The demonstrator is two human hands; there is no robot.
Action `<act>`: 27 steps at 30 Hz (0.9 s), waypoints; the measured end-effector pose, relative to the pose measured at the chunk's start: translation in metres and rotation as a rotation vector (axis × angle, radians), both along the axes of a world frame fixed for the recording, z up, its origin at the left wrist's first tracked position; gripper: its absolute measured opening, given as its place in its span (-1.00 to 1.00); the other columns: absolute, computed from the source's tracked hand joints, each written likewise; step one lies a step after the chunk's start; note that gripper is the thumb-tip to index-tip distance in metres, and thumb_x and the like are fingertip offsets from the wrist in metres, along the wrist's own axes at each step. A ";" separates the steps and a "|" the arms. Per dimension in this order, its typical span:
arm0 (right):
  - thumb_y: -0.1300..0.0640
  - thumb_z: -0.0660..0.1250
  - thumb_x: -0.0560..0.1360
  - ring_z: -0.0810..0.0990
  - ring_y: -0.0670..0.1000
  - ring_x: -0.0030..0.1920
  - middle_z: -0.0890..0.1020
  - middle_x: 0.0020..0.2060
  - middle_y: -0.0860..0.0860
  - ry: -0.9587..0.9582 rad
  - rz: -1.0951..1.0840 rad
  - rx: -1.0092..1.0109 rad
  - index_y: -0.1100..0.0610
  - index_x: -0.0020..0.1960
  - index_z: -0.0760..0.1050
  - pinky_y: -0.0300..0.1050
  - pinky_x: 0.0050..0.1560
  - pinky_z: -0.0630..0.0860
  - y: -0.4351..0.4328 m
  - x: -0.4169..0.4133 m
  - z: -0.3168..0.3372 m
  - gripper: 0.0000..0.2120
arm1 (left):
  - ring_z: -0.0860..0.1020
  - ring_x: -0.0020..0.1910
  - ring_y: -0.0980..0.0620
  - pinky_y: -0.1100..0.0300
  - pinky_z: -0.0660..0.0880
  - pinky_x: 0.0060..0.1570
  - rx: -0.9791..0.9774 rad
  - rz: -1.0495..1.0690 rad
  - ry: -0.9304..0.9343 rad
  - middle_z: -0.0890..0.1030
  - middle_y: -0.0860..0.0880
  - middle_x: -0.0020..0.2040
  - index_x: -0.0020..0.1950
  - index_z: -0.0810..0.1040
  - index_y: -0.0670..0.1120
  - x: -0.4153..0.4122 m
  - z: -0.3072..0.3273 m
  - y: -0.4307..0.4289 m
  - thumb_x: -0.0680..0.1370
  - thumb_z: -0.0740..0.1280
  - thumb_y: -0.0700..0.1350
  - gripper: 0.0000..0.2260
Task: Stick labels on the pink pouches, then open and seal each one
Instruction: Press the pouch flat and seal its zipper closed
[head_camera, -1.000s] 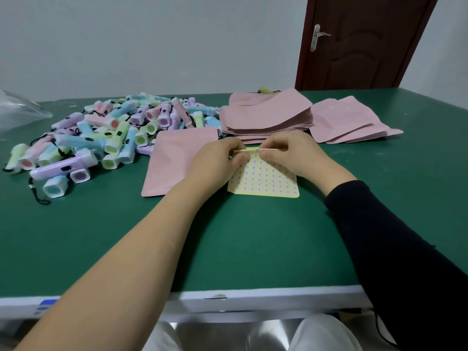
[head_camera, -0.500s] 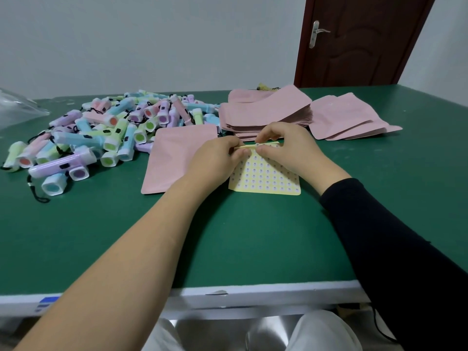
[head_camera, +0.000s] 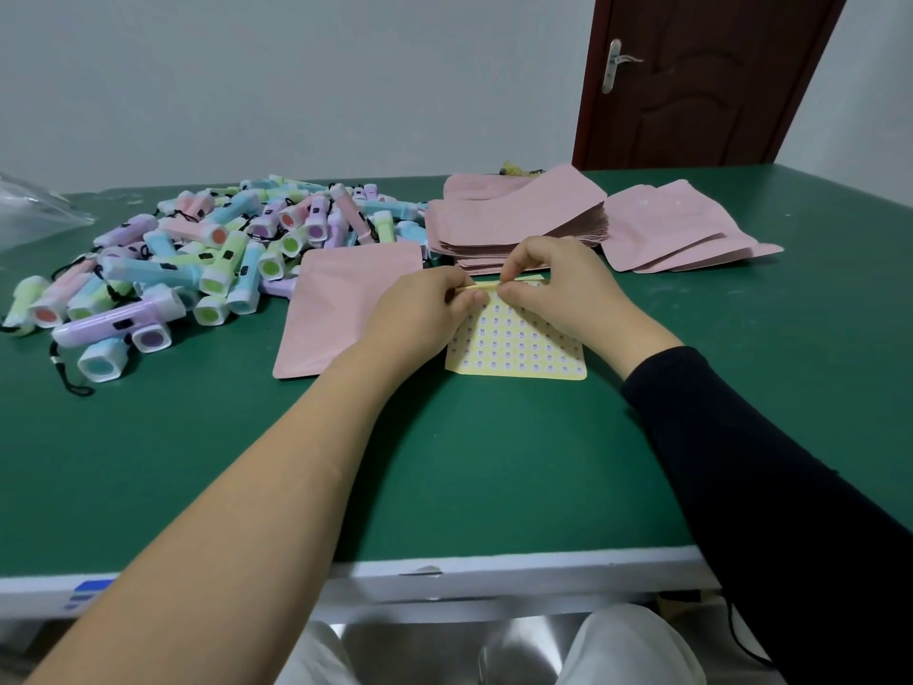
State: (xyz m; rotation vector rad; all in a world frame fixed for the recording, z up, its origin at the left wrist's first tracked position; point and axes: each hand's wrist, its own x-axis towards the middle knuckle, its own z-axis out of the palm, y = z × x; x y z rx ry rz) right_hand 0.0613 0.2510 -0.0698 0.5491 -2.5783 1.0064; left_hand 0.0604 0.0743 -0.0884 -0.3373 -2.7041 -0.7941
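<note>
A yellow label sheet [head_camera: 518,351] with rows of small round stickers lies on the green table, its far edge curled up. My left hand [head_camera: 420,309] and my right hand [head_camera: 558,284] both pinch that curled far edge between fingertips. A single pink pouch [head_camera: 341,299] lies flat just left of the sheet, partly under my left wrist. Behind the hands sits a thick stack of pink pouches [head_camera: 514,220]. Which sticker the fingers touch is hidden.
A pile of pastel toy flashlights [head_camera: 197,259] with black cords covers the left of the table [head_camera: 494,477]. A few loose pink pouches [head_camera: 677,229] lie at the right. A clear plastic bag [head_camera: 29,210] sits at the far left. A dark door stands behind.
Both hands stay pinched on the sheet's far edge; the fingers have shifted slightly along the curled edge. The view has moved a little.
</note>
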 end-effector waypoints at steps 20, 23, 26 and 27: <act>0.16 0.22 0.60 0.50 -0.05 -0.27 0.56 -0.20 -0.06 -0.276 -0.067 -0.043 0.02 -0.11 0.45 -0.20 -0.34 0.37 -0.018 -0.003 -0.015 -0.88 | 0.21 0.39 -0.12 -0.01 0.25 0.25 -0.354 -0.045 -0.115 0.39 -0.01 0.44 0.41 0.46 0.15 0.004 -0.002 0.004 0.52 0.21 0.35 -0.48; 0.15 0.20 0.60 0.48 -0.02 -0.34 0.61 -0.20 -0.03 -0.335 -0.093 -0.038 0.02 -0.10 0.46 -0.20 -0.42 0.37 -0.018 -0.003 -0.015 -0.86 | 0.26 0.41 -0.15 -0.01 0.26 0.30 -0.173 0.147 -0.010 0.43 -0.03 0.43 0.39 0.48 0.11 -0.002 0.013 -0.018 0.56 0.22 0.27 -0.55; 0.17 0.19 0.61 0.46 -0.02 -0.39 0.63 -0.21 -0.03 -0.398 -0.088 -0.084 0.01 -0.12 0.47 -0.26 -0.48 0.37 -0.017 -0.004 -0.011 -0.83 | 0.25 0.43 -0.22 -0.09 0.28 0.34 0.026 0.453 -0.049 0.41 -0.13 0.44 0.45 0.40 0.02 -0.010 0.022 -0.056 0.59 0.25 0.11 -0.56; 0.16 0.20 0.61 0.49 -0.01 -0.33 0.64 -0.19 -0.01 -0.414 -0.081 -0.106 0.01 -0.11 0.47 -0.23 -0.42 0.41 -0.016 -0.003 -0.009 -0.84 | 0.25 0.43 -0.24 -0.11 0.30 0.33 0.064 0.539 -0.100 0.39 -0.17 0.44 0.47 0.36 -0.02 -0.011 0.022 -0.070 0.60 0.25 0.08 -0.54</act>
